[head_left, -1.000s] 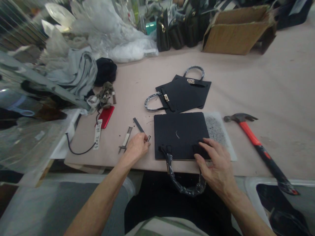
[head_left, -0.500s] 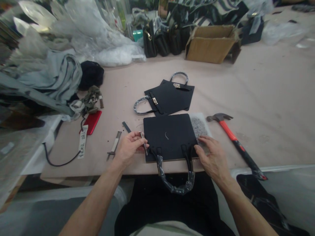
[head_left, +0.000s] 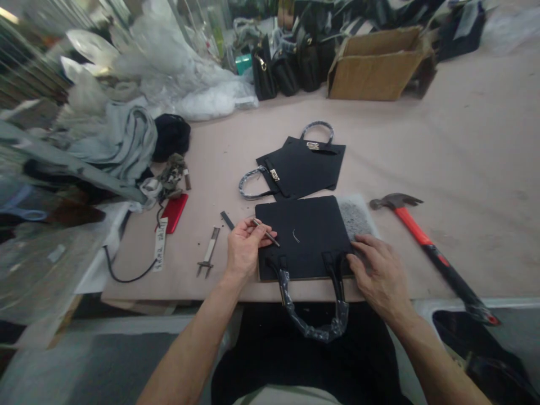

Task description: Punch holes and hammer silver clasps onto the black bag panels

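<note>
A flat black bag panel (head_left: pixel 306 233) lies at the table's near edge, its wrapped handle (head_left: pixel 314 315) hanging over the edge. My left hand (head_left: pixel 244 247) is closed on a thin metal punch tool (head_left: pixel 265 232), tip angled over the panel's left side. My right hand (head_left: pixel 382 275) rests with fingers spread flat on the panel's lower right corner, beside a grey speckled pad (head_left: pixel 358 216) under the panel.
Two more black bag panels (head_left: pixel 304 163) with clasps lie behind. A red-handled hammer (head_left: pixel 426 244) lies to the right. A dark strip (head_left: pixel 226 220), metal dividers (head_left: pixel 208 259) and a red phone (head_left: pixel 172 212) sit left. Cardboard box (head_left: pixel 379 64), black bags (head_left: pixel 287 67) and plastic wrap (head_left: pixel 181 73) at the back.
My left hand picked the thin tool off the table and brought it rightward over the panel's left side. My right hand slid from the handle base to the panel's lower right corner.
</note>
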The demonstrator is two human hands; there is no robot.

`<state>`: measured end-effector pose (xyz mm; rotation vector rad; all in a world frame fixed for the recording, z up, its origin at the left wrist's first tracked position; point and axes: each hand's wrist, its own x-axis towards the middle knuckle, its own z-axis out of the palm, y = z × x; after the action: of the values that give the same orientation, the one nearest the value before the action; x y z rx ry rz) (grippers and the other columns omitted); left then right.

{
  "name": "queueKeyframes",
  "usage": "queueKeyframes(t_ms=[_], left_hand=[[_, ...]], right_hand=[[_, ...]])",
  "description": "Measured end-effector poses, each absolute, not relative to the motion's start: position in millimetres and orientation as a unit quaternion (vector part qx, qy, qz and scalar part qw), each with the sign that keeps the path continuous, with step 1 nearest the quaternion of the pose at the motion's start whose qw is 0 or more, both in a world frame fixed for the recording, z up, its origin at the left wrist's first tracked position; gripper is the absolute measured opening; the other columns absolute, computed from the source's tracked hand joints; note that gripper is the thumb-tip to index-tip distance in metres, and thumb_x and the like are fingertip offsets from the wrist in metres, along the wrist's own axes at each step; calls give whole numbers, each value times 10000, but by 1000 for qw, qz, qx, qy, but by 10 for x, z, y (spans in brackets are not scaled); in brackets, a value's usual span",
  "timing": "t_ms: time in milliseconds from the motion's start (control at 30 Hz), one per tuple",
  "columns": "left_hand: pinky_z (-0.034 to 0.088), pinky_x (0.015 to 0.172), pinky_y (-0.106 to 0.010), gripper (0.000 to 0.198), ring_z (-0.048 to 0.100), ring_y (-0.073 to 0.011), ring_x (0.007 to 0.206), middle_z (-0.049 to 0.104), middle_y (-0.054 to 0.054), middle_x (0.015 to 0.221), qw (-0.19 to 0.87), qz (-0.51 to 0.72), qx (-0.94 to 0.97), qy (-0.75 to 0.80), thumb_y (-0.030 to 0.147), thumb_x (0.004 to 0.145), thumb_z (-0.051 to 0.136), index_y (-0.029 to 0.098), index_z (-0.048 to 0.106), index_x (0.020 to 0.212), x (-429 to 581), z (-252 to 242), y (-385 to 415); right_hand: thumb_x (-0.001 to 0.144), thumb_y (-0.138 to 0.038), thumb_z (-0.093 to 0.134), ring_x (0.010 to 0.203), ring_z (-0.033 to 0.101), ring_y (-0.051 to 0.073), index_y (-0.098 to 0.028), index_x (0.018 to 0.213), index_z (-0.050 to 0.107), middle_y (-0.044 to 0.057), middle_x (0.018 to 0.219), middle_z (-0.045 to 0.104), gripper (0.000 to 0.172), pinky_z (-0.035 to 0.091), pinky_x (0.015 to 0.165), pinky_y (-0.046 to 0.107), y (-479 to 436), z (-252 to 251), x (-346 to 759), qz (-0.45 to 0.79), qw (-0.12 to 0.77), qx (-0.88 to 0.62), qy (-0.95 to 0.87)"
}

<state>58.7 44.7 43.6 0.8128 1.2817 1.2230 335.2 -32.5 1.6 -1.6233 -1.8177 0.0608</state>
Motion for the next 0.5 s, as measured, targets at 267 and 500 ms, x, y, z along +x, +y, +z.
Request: queueKeyframes(t_ms=[267,500], left_hand=[[474,426,-186,182,597,-122,465,599,41,582,354,423,402,731,287,778,691,149,589,837,-300,296,604],[518,569,-230,176,674,-158,628,706,-52,794,295,310,451,784,232,833,693,120,652,962,-194,371,965]], right_hand=[[971,-439,480,1085,614,361,-233,1088,674,134,1185,687,307,487,904,547,-295,-98,3355,-33,343,-622,-703],[963,-381,473,1060,631,384,-225,1126,669,144,1179,692,300,486,869,570,-315,-98,3295,-72,340,-621,-703]])
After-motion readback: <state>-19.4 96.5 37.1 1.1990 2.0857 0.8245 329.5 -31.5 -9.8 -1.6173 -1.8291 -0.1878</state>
